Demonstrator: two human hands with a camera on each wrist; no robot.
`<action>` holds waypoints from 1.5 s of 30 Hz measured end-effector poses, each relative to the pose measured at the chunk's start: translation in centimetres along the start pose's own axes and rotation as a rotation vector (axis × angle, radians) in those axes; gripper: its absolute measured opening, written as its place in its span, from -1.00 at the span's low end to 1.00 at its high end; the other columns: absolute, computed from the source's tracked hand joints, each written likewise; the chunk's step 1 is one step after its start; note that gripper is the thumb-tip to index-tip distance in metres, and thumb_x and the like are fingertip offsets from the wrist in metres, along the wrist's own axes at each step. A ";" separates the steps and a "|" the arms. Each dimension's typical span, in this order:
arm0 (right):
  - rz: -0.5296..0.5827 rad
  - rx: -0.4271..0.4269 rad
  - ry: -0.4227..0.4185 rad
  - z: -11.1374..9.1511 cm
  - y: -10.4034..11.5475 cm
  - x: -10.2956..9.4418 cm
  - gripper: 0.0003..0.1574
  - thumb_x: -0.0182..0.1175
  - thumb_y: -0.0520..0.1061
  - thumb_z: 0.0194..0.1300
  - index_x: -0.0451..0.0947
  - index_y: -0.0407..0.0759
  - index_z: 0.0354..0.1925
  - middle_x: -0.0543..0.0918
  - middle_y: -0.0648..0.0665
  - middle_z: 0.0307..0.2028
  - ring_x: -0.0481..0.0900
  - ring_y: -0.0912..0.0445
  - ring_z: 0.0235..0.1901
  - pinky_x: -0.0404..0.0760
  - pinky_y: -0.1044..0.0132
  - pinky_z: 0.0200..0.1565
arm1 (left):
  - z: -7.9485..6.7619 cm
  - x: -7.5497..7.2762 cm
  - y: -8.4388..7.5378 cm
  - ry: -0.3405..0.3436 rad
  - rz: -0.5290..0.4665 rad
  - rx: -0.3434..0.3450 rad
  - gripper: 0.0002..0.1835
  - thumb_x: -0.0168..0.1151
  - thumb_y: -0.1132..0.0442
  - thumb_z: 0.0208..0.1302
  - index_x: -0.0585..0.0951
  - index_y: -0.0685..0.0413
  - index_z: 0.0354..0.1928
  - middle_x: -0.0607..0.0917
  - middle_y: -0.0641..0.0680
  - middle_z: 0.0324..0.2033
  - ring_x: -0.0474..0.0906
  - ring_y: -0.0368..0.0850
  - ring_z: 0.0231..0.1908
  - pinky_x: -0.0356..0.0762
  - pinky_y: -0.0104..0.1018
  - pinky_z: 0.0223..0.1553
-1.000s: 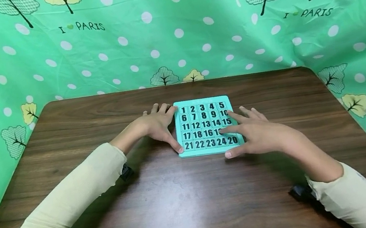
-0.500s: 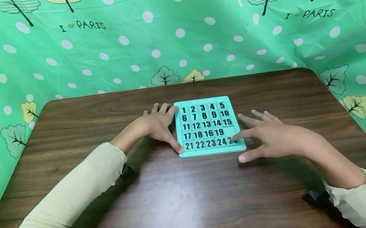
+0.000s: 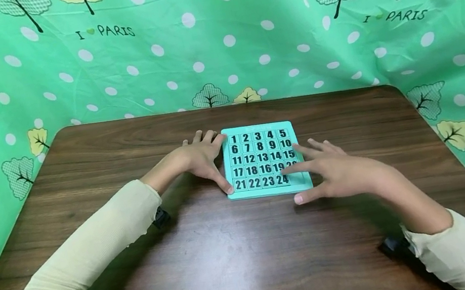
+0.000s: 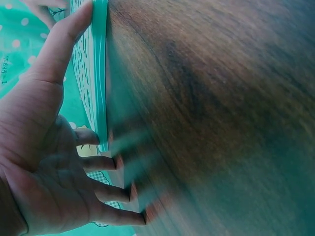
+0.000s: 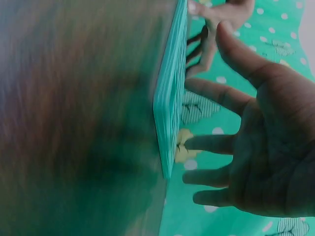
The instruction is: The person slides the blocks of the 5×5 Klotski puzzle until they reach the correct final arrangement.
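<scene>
A turquoise sliding number puzzle (image 3: 263, 192) lies flat on the table with black numerals on its tiles. My left hand (image 3: 203, 160) spans its left side, thumb at the lower corner and index finger at the upper one. In the left wrist view the thumb touches the puzzle's edge (image 4: 101, 73). My right hand (image 3: 341, 173) hovers over the right side, fingers spread, index fingertip near tiles 19 and 24. Tile 20 (image 3: 292, 163), partly hidden by that finger, ends the fourth row. Below it, the bottom-right slot (image 3: 299, 181) holds no tile. The right wrist view shows the fingers extended beside the puzzle (image 5: 167, 108).
The brown wood-grain table (image 3: 216, 271) extends around the puzzle. Behind it and at both sides hangs a green curtain (image 3: 204, 31) with white dots and trees. Dark straps or devices (image 3: 160, 218) sit at the wrists.
Tile 20 has moved up from the bottom-right slot into the gap at the fourth row's right end. My right hand drew back right, then came left again; my left hand stays put.
</scene>
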State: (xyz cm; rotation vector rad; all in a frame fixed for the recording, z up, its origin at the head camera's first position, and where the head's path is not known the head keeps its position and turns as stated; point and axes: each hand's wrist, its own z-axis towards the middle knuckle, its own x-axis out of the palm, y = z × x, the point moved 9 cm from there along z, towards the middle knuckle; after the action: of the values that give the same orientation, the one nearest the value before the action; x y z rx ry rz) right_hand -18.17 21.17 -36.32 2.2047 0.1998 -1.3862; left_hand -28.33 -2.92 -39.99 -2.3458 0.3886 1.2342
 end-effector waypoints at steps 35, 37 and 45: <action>0.008 -0.020 0.056 0.3 2.1 1.0 -0.13 0.42 0.54 0.41 0.63 0.35 0.55 0.06 -0.40 0.81 -0.16 -0.62 0.76 -0.19 -0.68 0.65 | 0.1 0.2 0.0 0.017 0.010 -0.005 0.75 0.66 -0.65 -0.09 -0.27 -0.16 0.88 -0.25 0.18 0.85 -0.50 0.49 0.81 -0.26 0.66 0.70; 0.009 -0.005 0.049 -0.1 1.5 0.7 -0.13 0.43 0.55 0.39 0.64 0.34 0.54 0.09 -0.43 0.80 -0.14 -0.65 0.75 -0.18 -0.70 0.64 | 0.1 0.2 0.0 0.016 0.013 -0.002 0.74 0.65 -0.65 -0.09 -0.26 -0.17 0.88 -0.25 0.19 0.85 -0.50 0.49 0.81 -0.25 0.66 0.70; 0.003 -0.043 0.029 0.3 2.6 0.4 -0.12 0.41 0.58 0.39 0.66 0.32 0.52 0.09 -0.38 0.81 -0.14 -0.61 0.77 -0.20 -0.65 0.67 | -0.1 0.1 0.0 0.023 0.017 -0.003 0.74 0.64 -0.66 -0.08 -0.27 -0.17 0.88 -0.26 0.19 0.85 -0.50 0.49 0.81 -0.23 0.65 0.71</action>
State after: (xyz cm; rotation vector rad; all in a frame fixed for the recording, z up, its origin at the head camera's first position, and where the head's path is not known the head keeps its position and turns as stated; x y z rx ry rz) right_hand -17.25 18.75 -35.90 2.1900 0.2352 -1.3363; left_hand -28.25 -2.97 -40.06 -2.3659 0.4158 1.2178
